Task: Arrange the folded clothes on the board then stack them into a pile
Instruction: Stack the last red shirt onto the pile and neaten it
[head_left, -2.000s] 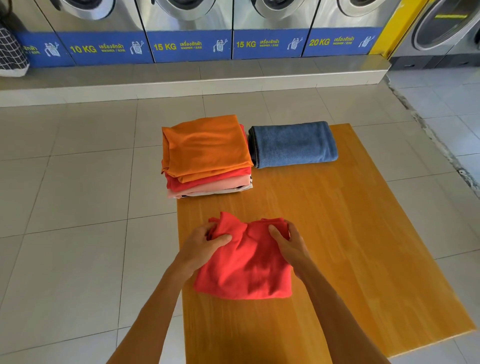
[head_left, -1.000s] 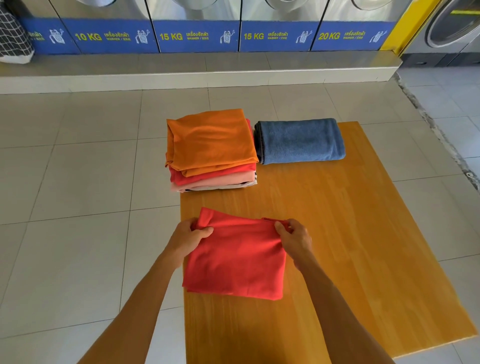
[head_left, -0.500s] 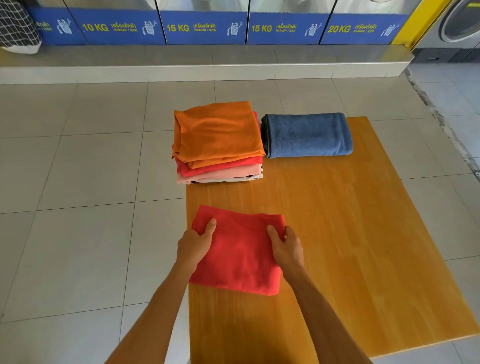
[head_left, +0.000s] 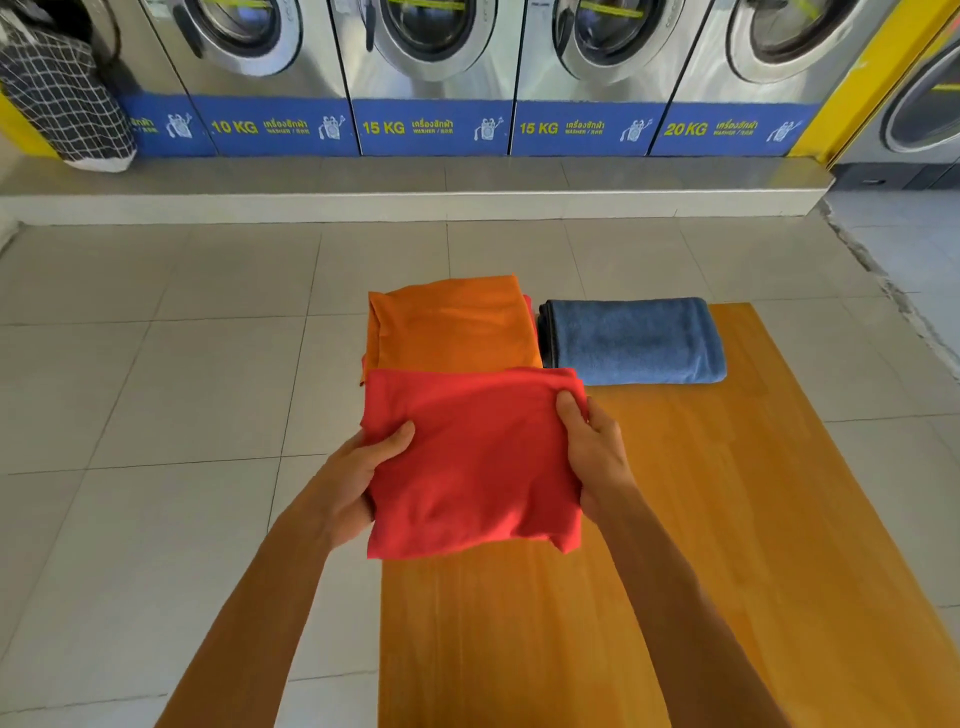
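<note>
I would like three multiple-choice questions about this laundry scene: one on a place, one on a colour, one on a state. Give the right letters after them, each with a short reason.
1. Where does the blue towel lie?
A. On the far end of the wooden board, right of the pile
B. On the tiled floor left of the pile
C. On top of the pile

2. What colour is the top cloth of the pile?
A. Green
B. Orange
C. White

3. How is the red cloth held?
A. It lies flat on the board, untouched
B. One hand pinches a corner
C. Folded, gripped at both sides by the left hand and right hand

Answers:
1 A, the towel rests on the board beside the pile.
2 B, the uppermost layer is orange.
3 C, each hand clasps one side of it.
</note>
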